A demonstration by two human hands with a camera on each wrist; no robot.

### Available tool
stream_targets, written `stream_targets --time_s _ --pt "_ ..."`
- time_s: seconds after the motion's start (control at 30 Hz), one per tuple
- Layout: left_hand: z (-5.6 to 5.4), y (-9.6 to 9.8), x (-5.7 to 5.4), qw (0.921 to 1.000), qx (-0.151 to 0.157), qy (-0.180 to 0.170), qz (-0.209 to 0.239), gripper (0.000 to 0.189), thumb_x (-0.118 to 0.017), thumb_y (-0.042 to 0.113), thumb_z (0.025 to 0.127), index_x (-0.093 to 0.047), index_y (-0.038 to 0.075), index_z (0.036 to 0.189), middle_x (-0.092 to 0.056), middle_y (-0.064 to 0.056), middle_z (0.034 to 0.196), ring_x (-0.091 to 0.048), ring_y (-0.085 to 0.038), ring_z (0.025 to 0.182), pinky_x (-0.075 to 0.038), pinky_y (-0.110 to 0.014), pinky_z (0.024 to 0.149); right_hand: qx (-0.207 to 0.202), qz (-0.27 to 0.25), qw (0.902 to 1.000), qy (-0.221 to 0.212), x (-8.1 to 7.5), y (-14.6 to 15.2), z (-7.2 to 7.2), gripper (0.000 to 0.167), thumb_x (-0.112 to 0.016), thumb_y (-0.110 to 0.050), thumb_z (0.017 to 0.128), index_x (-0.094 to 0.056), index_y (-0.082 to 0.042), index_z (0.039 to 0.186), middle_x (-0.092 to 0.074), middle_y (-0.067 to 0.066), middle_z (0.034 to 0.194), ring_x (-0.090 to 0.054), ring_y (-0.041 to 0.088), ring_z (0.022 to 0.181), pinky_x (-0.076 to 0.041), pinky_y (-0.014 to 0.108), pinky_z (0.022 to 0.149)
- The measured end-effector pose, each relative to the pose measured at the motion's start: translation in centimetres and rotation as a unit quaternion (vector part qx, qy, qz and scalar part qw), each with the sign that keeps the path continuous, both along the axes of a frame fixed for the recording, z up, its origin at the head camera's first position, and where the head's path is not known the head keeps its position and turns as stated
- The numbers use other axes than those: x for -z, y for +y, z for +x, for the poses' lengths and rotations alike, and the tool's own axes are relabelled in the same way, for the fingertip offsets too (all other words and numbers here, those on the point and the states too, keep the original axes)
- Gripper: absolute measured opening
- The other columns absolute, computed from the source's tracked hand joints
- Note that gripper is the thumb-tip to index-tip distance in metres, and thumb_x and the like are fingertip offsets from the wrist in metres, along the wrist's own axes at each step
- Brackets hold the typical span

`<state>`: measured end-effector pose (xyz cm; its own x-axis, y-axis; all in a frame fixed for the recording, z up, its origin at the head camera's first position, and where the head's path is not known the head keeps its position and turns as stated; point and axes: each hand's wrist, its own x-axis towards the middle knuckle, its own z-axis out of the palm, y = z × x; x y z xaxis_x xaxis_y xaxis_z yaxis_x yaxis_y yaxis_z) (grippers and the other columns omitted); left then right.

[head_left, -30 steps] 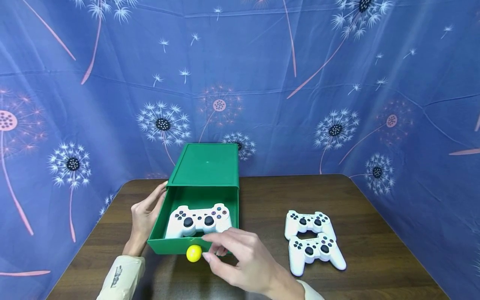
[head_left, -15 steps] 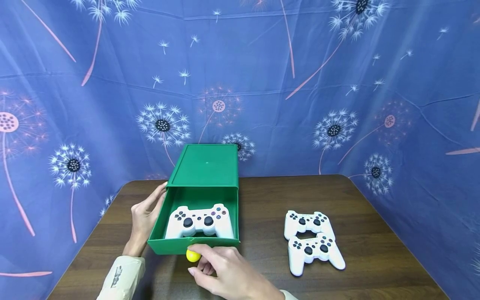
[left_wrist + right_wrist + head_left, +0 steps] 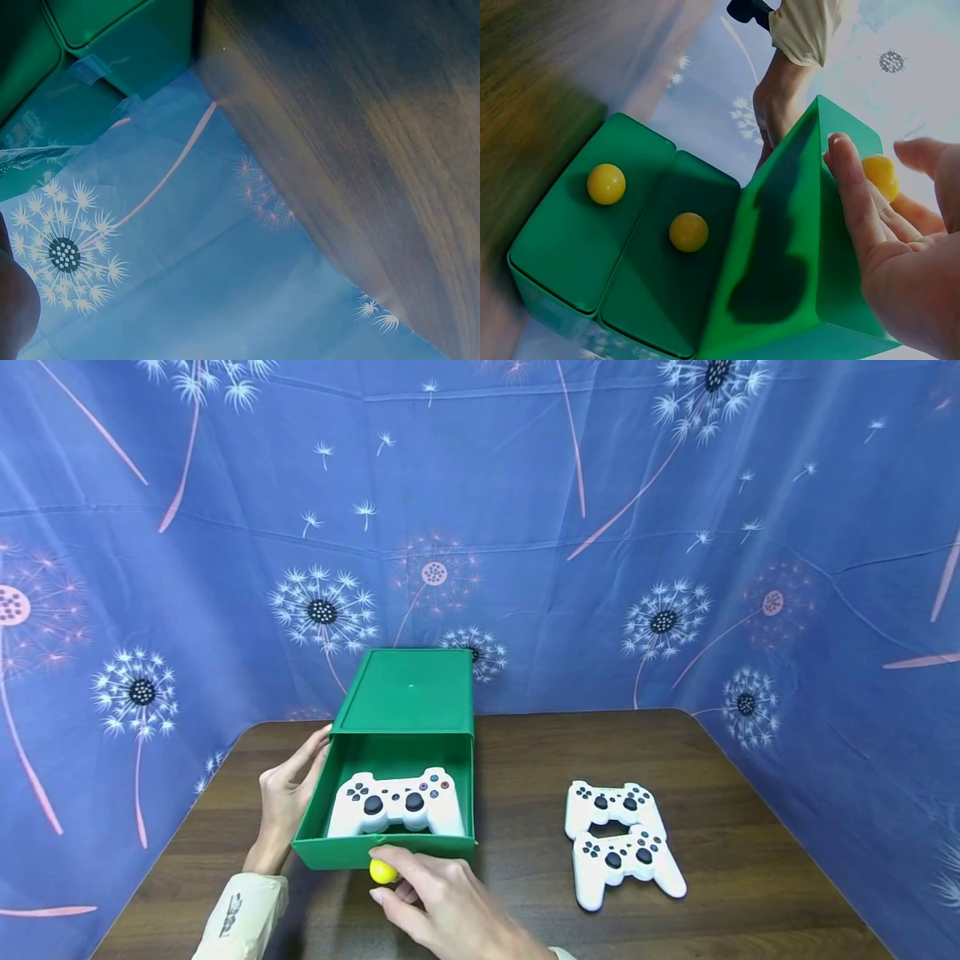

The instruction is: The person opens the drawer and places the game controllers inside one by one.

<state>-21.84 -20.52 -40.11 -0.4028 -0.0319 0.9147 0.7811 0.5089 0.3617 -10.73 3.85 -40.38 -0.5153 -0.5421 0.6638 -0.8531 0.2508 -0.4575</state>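
A white game controller (image 3: 396, 802) lies face up inside the pulled-out top drawer (image 3: 382, 853) of a green drawer box (image 3: 408, 693). The drawer front bears a round yellow knob (image 3: 382, 872). My right hand (image 3: 442, 902) is at this knob, with its index finger over the top and its thumb just apart below. The right wrist view has the same knob (image 3: 881, 177) among extended fingers (image 3: 851, 180). My left hand (image 3: 285, 797) rests against the box's left side, its fingertips partly hidden. In the left wrist view only an edge of a finger (image 3: 16, 307) shows.
Two more white controllers (image 3: 628, 867) lie on the brown wooden table (image 3: 517, 760) to the right, one partly over the other. Below the open drawer, two closed drawer fronts (image 3: 641, 225) carry yellow knobs (image 3: 688, 232). A blue dandelion-patterned cloth (image 3: 525, 635) hangs behind the table.
My right hand has moved left and slightly down, bringing its index finger onto the knob. The drawer, the controllers and my left hand have kept their places.
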Motion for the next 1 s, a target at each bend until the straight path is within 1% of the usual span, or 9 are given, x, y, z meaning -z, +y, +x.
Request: stream_targets --time_s 0.13,0.23,0.37,0.47,0.57,0.7,0.8,0.87,1.0 --pt "0.1 0.0 0.0 1.0000 -0.002 -0.003 -0.003 0.048 -0.067 -0.033 0.076 -0.069 -0.016 0.120 -0.072 -0.031 0.107 -0.063 0.010 0.106 -0.048 -0.007 0.075 0.004 -0.015 0.9999 0.003 0.2 -0.2 -0.1 0.025 -0.070 -0.012 0.101 -0.064 -0.009 0.125 -0.068 -0.002 0.092 -0.059 -0.004 0.080 -0.049 0.008 0.076" --pt "0.2 0.1 -0.1 1.0000 0.000 -0.002 -0.002 0.049 -0.067 -0.034 0.075 -0.069 -0.015 0.120 -0.072 -0.030 0.107 -0.063 0.011 0.106 -0.048 -0.007 0.077 0.009 -0.017 0.9998 0.010 0.2 -0.3 -0.3 0.022 -0.068 -0.012 0.103 -0.065 -0.010 0.124 -0.067 -0.004 0.091 -0.057 -0.004 0.081 -0.048 0.008 0.076" --pt "0.4 0.2 -0.4 1.0000 0.009 0.002 0.001 0.049 -0.067 -0.035 0.074 -0.069 -0.016 0.119 -0.072 -0.031 0.107 -0.063 0.010 0.106 -0.048 -0.008 0.081 0.002 -0.018 0.9998 0.000 0.2 -0.3 -0.4 0.021 -0.067 -0.013 0.104 -0.065 -0.010 0.125 -0.066 -0.004 0.092 -0.055 -0.005 0.081 -0.047 0.008 0.076" --pt "0.5 0.3 -0.5 0.9999 0.012 0.003 0.000 0.049 -0.067 -0.035 0.074 -0.069 -0.017 0.119 -0.071 -0.032 0.106 -0.063 0.010 0.106 -0.048 -0.008 0.081 -0.003 -0.020 0.9997 -0.012 0.1 -0.3 -0.5 0.021 -0.066 -0.014 0.104 -0.065 -0.011 0.124 -0.065 -0.004 0.093 -0.055 -0.004 0.081 -0.048 0.009 0.075" --pt "0.6 0.3 -0.6 1.0000 0.008 0.002 -0.003 0.048 -0.067 -0.034 0.075 -0.069 -0.017 0.119 -0.072 -0.031 0.105 -0.063 0.010 0.106 -0.046 -0.006 0.075 -0.005 -0.024 0.9993 -0.029 0.0 -0.2 -0.5 0.020 -0.066 -0.014 0.104 -0.066 -0.011 0.123 -0.065 -0.004 0.094 -0.055 -0.004 0.081 -0.049 0.011 0.074" --pt "0.6 0.2 -0.5 1.0000 0.003 0.002 -0.006 0.048 -0.067 -0.033 0.075 -0.069 -0.016 0.120 -0.072 -0.030 0.105 -0.063 0.010 0.105 -0.041 -0.007 0.064 -0.003 -0.027 0.9990 -0.036 -0.1 -0.2 -0.7 0.019 -0.067 -0.015 0.103 -0.066 -0.012 0.122 -0.063 -0.005 0.090 -0.054 -0.005 0.080 -0.050 0.012 0.072" --pt "0.6 0.2 -0.6 1.0000 0.003 0.000 -0.006 0.049 -0.067 -0.034 0.075 -0.069 -0.015 0.121 -0.072 -0.030 0.105 -0.063 0.010 0.105 -0.041 -0.008 0.063 -0.005 -0.028 0.9990 -0.033 -0.1 -0.2 -0.8 0.019 -0.068 -0.014 0.103 -0.065 -0.012 0.122 -0.063 -0.005 0.088 -0.054 -0.006 0.079 -0.051 0.013 0.071" --pt "0.2 -0.1 -0.1 1.0000 0.001 -0.002 -0.006 0.051 -0.067 -0.034 0.075 -0.069 -0.015 0.122 -0.072 -0.030 0.106 -0.063 0.010 0.105 -0.043 -0.007 0.065 -0.008 -0.028 0.9990 -0.033 -0.2 -0.1 -0.9 0.019 -0.068 -0.014 0.103 -0.065 -0.013 0.122 -0.063 -0.005 0.088 -0.055 -0.006 0.080 -0.051 0.012 0.071" --pt "-0.6 -0.6 0.8 1.0000 -0.005 -0.004 -0.008 0.054 -0.068 -0.035 0.074 -0.069 -0.013 0.123 -0.072 -0.029 0.108 -0.063 0.010 0.106 -0.043 -0.008 0.065 -0.010 -0.030 0.9989 -0.035 -0.3 -0.2 -1.0 0.020 -0.068 -0.013 0.103 -0.065 -0.012 0.123 -0.064 -0.004 0.089 -0.055 -0.006 0.080 -0.050 0.011 0.072"
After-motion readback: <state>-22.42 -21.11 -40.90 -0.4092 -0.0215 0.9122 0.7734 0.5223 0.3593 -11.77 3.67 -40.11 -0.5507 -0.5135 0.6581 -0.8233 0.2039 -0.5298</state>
